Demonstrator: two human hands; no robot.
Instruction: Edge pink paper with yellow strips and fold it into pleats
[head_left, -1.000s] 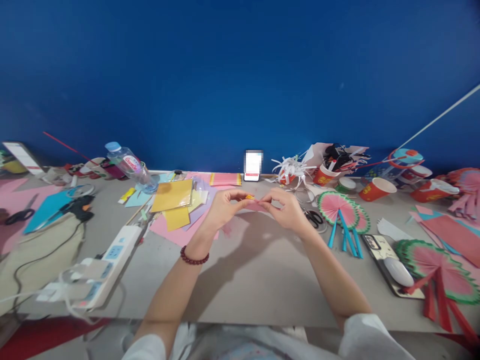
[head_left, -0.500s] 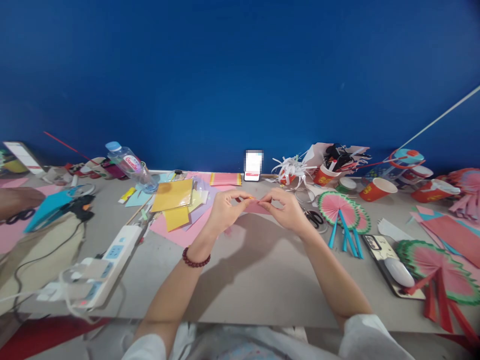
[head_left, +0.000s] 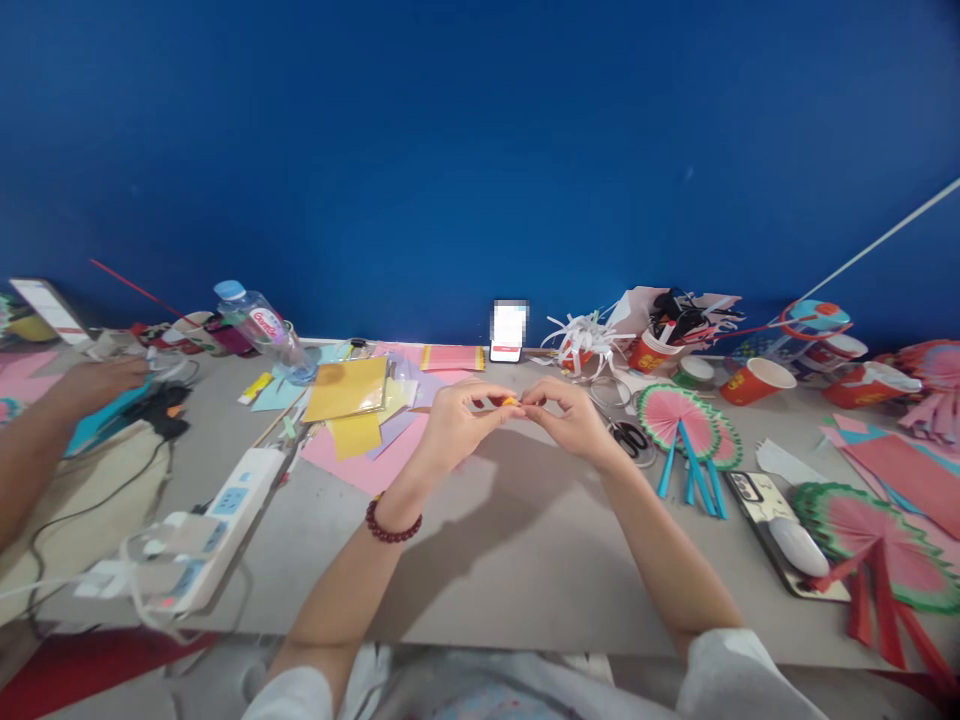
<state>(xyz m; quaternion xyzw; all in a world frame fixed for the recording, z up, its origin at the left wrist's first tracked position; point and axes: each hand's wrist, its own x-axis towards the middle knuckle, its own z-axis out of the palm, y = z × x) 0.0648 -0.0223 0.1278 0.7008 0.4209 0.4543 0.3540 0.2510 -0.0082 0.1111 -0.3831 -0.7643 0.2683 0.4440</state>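
Observation:
Over the middle of the table, my left hand (head_left: 455, 424) and my right hand (head_left: 568, 418) meet fingertip to fingertip. Both pinch a small strip of paper (head_left: 510, 401); a yellow-orange bit shows between the fingers, and the rest is mostly hidden behind them. Beyond my left hand lies a pink sheet with yellow edges (head_left: 452, 358). Black-handled scissors (head_left: 631, 440) rest to the right of my right hand, beside a pink and green paper fan (head_left: 679, 420) with blue sticks.
A phone (head_left: 507, 332) stands against the blue wall. On the left are yellow sheets (head_left: 345, 389), a plastic bottle (head_left: 262, 330) and a power strip (head_left: 229, 525). Another person's hand (head_left: 101, 385) is at far left. Paper cups (head_left: 757, 381) and a mouse (head_left: 798, 546) sit right.
The pink part of the paper between my hands has gone from sight, and more yellow-orange shows at my fingertips. The other person's hand has reached further in from the left.

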